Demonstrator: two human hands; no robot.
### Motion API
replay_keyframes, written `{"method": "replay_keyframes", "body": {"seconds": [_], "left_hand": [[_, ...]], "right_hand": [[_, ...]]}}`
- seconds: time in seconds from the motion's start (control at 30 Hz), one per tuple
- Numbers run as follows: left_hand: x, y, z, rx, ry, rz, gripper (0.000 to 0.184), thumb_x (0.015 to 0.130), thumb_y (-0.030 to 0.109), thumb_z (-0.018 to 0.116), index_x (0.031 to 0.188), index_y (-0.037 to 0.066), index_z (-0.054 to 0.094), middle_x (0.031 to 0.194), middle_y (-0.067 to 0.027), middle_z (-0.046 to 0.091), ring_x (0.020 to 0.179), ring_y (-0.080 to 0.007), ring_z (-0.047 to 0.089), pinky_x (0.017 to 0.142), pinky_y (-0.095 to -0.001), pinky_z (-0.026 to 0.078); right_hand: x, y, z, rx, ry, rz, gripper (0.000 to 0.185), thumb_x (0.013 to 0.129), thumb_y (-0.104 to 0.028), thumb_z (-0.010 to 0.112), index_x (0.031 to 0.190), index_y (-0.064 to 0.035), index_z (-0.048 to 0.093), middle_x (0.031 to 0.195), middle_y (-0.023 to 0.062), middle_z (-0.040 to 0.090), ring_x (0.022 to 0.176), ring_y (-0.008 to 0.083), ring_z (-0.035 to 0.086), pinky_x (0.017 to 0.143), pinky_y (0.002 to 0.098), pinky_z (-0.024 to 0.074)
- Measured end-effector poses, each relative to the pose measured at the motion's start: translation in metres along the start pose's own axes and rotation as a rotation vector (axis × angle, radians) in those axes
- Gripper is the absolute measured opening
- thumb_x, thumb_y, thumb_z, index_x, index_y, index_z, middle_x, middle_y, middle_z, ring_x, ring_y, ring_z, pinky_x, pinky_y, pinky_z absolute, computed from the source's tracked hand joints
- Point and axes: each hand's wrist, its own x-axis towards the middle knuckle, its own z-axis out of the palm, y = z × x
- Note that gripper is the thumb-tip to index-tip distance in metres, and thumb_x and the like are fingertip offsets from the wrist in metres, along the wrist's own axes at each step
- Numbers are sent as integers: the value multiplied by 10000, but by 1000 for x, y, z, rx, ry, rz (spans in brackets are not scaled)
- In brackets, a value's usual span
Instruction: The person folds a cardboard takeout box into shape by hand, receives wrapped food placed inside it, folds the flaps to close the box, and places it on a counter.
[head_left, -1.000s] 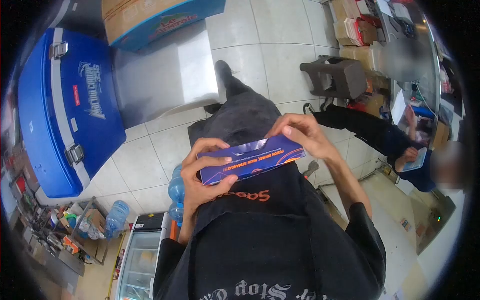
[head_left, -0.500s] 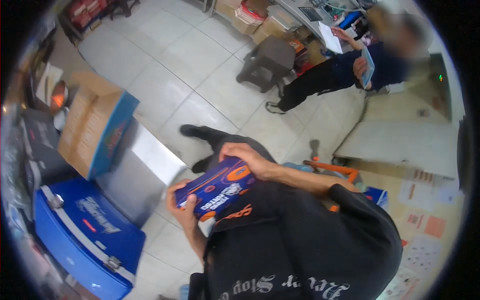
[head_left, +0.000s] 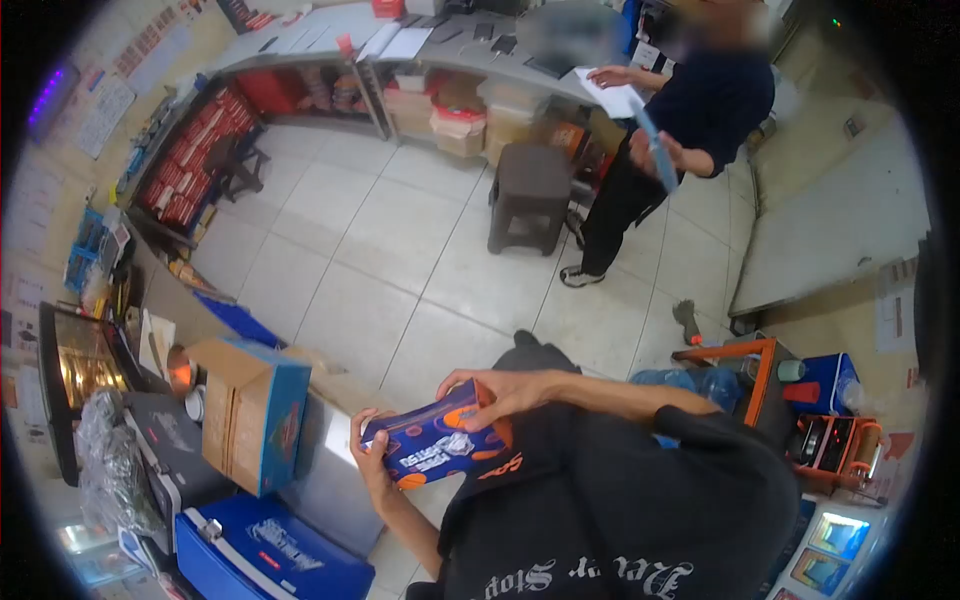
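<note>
A purple-blue box [head_left: 437,441] with orange circles and white lettering is held in front of my dark shirt. My left hand [head_left: 371,446] grips its left end, with the thumb on the printed face. Around the right end is my right hand [head_left: 490,396], its thumb on the top part and its fingers partly hidden behind the box.
An open cardboard box [head_left: 250,415] and a blue cooler [head_left: 270,550] are at the lower left. A stool [head_left: 530,198] stands on the tiled floor. Beyond it, a person [head_left: 690,110] holds papers beside a long counter [head_left: 330,40]. An orange-framed rack [head_left: 765,385] is at the right.
The view has swung up and round, showing more counter and floor. The box has turned from its narrow side to its broad printed face, and both hands have shifted on it.
</note>
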Motion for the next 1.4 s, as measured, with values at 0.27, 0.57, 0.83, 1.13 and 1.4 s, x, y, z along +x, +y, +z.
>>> {"method": "replay_keyframes", "body": {"seconds": [0.27, 0.57, 0.83, 1.13, 1.4], "left_hand": [[108, -28, 172, -159, -394, -45, 673, 734, 398, 827, 1205, 65, 479, 972, -177, 625, 847, -237, 647, 753, -347, 568], [182, -69, 292, -223, -646, -155, 765, 702, 483, 839, 1215, 49, 472, 955, -194, 643, 839, -241, 659, 749, -353, 579], [212, -34, 335, -69, -956, -319, 863, 673, 386, 880, 1294, -6, 426, 929, -192, 655, 796, -229, 680, 696, -318, 576], [197, -22, 334, 85, -903, -445, 849, 691, 357, 868, 1321, -1, 426, 942, -175, 659, 797, -201, 682, 705, -284, 564], [191, -17, 320, 114, -910, -372, 863, 676, 384, 867, 1314, -2, 432, 905, -164, 662, 793, -208, 672, 715, -298, 542]], "right_hand": [[-118, -8, -154, -41, 337, -366, 596, 1015, -508, 468, 1424, -79, 401, 1335, 132, 544, 1255, 219, 508, 1067, 369, 384], [-193, -32, -235, 14, 422, -242, 453, 1046, -416, 440, 1223, -26, 589, 1205, 105, 617, 1104, 197, 614, 906, 358, 521], [-164, -59, -225, -245, 197, -198, 424, 985, -465, 568, 920, -49, 615, 818, 16, 593, 767, 89, 580, 622, 259, 561], [-154, -52, -229, -162, 174, -117, 391, 974, -469, 590, 836, -104, 618, 776, -35, 582, 707, 42, 545, 562, 242, 492], [-139, -73, -241, -141, -34, -16, 335, 944, -336, 674, 901, -10, 610, 848, 65, 672, 753, 117, 670, 564, 250, 569]]}}
